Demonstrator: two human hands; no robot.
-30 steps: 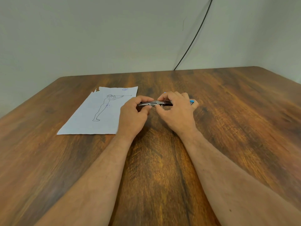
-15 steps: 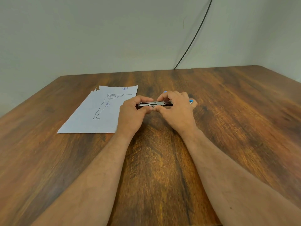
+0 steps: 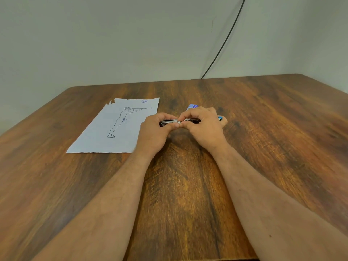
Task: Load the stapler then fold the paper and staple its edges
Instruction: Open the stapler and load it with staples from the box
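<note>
The stapler (image 3: 170,122) is a small metal one with a blue end (image 3: 220,118), held just above the table in the middle. My left hand (image 3: 154,131) grips its left end with curled fingers. My right hand (image 3: 204,127) curls round its right part, and thumb and forefinger pinch at the metal magazine where a small white piece (image 3: 178,122) shows. The two thumbs touch. A white sheet of paper (image 3: 105,136) with a line drawing of a standing figure lies flat to the left, its top left corner torn.
A small blue and white box (image 3: 192,106) peeks out behind my right hand. The wooden table (image 3: 273,138) stretches wide to the right and toward me. A black cable (image 3: 222,46) runs down the wall behind the table.
Both hands stay on the stapler at the same spot. My right thumb and forefinger have shifted left along the magazine to meet the left thumb, and the white piece now shows.
</note>
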